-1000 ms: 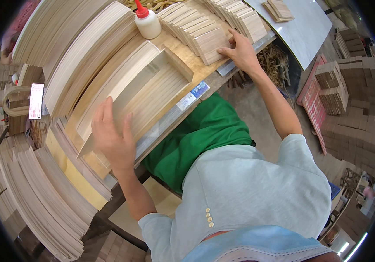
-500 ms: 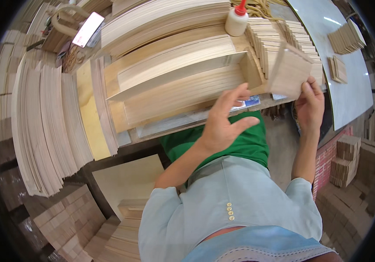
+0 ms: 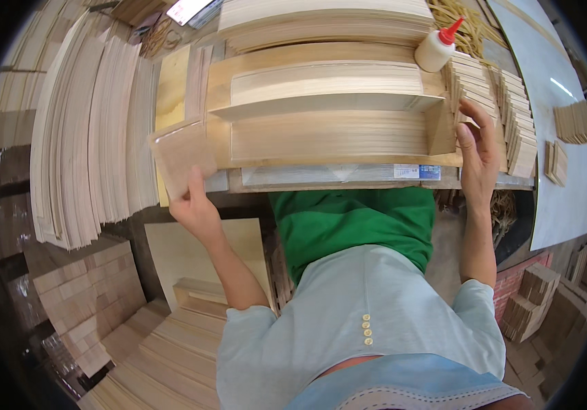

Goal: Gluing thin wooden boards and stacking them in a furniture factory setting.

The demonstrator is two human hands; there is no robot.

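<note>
My left hand [image 3: 197,208] pinches the lower edge of a small square wooden panel [image 3: 180,154], held tilted by the left end of the assembly. On a wooden board [image 3: 219,143] in front of me lies a long thin wooden slat [image 3: 327,137]. Along its far edge a thin strip [image 3: 327,104] stands upright. At the right end, a small end panel [image 3: 439,130] stands on edge against them. My right hand [image 3: 479,147] is just right of that end panel, thumb and fingers apart and holding nothing; whether a fingertip touches the panel I cannot tell.
A white glue bottle [image 3: 435,53] with a red tip stands behind the right end. Rows of small wooden panels [image 3: 515,123] lie to the right. Long slats [image 3: 74,137] are stacked at the left, with more slats [image 3: 334,20] at the back.
The small panel has gone from my right hand, and one like it is now in my left hand. My left hand moved left; my right hand came beside the end panel. The view shifted.
</note>
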